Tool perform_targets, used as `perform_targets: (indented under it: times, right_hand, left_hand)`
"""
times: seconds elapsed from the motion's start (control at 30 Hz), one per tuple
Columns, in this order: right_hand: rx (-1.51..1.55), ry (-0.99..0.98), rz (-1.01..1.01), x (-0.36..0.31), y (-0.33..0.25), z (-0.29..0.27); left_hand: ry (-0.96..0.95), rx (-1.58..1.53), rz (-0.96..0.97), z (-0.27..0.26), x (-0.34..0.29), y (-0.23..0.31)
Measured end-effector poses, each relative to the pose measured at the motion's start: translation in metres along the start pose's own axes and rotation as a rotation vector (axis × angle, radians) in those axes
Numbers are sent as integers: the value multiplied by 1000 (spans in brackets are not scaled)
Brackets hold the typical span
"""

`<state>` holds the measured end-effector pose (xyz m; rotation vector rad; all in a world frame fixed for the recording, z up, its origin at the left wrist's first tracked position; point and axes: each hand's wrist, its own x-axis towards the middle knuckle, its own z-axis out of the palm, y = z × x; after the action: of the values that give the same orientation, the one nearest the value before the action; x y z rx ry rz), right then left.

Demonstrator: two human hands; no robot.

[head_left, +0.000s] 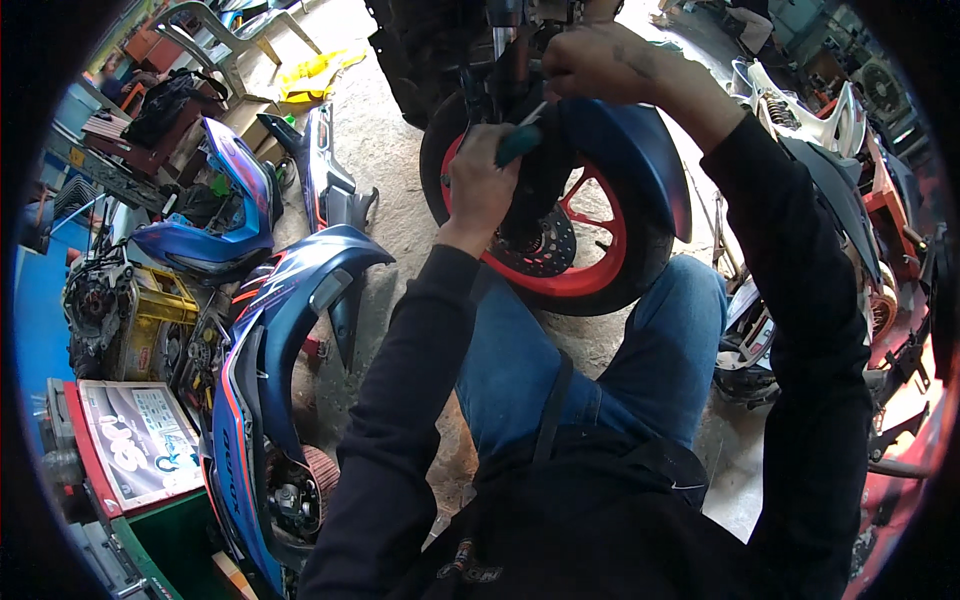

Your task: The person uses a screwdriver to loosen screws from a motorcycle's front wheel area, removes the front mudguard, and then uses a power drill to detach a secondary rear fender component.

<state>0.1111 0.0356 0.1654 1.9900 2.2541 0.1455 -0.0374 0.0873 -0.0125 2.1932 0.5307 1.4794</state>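
Observation:
A motorcycle or scooter wheel (616,234) with a red rim and black tyre stands between my knees, under a dark blue fender (628,150). My left hand (482,188) is closed round a screwdriver (517,146) with a teal handle, beside the fork leg (508,62). Its thin metal shaft points up and to the right. Higher up, my right hand (605,64) is closed above the fender, close to the fork; whatever its fingers hold is hidden. A brake disc (550,248) shows at the hub, below my left hand.
Blue body panels (308,262) lie on the floor at my left, near a yellow crate (165,312) and a red-edged box (140,440). A plastic chair (225,45) and a yellow piece (312,78) are farther off. Motorcycle parts (835,190) crowd the right side.

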Motion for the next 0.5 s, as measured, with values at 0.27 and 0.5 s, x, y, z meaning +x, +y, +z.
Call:
perform_targets:
  times: [0.27, 0.5]
  right_hand:
    - [379, -481, -8, -23, -29, 49]
    - [823, -21, 203, -89, -68, 210]
  left_hand:
    - [-116, -42, -300, -26, -49, -16]
    - [-282, -208, -632, -1, -74, 0]
